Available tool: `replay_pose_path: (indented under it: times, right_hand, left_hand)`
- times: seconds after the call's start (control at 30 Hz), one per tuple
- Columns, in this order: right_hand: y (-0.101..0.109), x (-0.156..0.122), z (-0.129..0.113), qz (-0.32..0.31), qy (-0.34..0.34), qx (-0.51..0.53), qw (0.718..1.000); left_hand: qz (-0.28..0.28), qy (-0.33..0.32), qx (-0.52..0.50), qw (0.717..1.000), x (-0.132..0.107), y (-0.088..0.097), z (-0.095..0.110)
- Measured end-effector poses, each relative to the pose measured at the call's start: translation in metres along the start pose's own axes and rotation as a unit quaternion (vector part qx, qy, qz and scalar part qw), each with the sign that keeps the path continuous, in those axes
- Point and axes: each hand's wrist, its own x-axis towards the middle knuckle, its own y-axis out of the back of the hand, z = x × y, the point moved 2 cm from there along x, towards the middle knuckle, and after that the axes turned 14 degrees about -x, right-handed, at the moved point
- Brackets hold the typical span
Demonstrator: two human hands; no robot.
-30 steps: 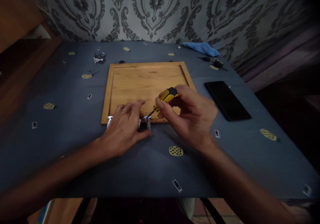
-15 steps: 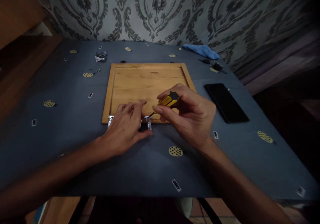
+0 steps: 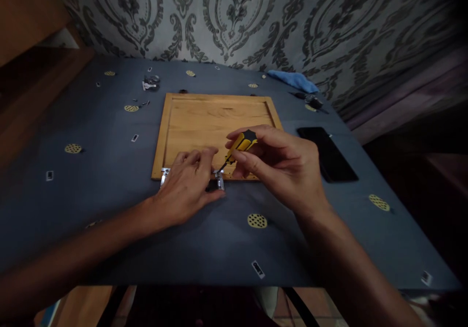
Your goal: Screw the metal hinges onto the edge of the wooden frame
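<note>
A wooden cabinet door panel point(image 3: 219, 117) with a raised frame lies flat on the table. On its near edge sit two metal hinges, a right one point(image 3: 220, 181) and a left one point(image 3: 164, 173) partly covered by my hand. My left hand point(image 3: 186, 185) rests over the near edge, its thumb and fingers around the right hinge, steadying it; some fingertips are hidden. In my right hand point(image 3: 285, 166) is a yellow and black screwdriver point(image 3: 241, 146), pinched by the handle. It is tilted, its tip down at the right hinge.
Loose metal hardware point(image 3: 151, 83) and several small screws point(image 3: 145, 104) lie left of the panel. On the right are a black phone point(image 3: 327, 154), a dark tool point(image 3: 310, 100) and a blue cloth point(image 3: 294, 80). A patterned wall stands behind the table point(image 3: 109, 190).
The screwdriver's handle has turned in my right fingers and stands slightly steeper, its tip still at the right hinge. My left hand stays at the hinge; the view has shifted slightly.
</note>
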Motion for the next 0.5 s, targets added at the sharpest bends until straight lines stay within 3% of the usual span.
replay_pose_path:
  times: [0.13,0.3,0.37,0.5]
  right_hand:
    - [-0.005,-0.005,0.009,0.114,0.028,-0.037,0.992]
    - [-0.007,-0.016,0.016,0.268,0.083,-0.066,0.958]
    - [-0.008,-0.018,0.017,0.283,0.082,-0.077,0.953]
    - [-0.010,-0.018,0.020,0.240,0.073,-0.087,0.964]
  left_hand:
    - [-0.015,0.011,-0.003,1.000,0.000,0.002,0.001]
    - [-0.024,0.009,-0.014,1.000,0.000,0.003,0.002]
    - [-0.022,0.008,-0.016,1.000,0.000,0.002,0.002]
    - [-0.022,0.020,-0.017,0.999,0.001,0.002,0.002]
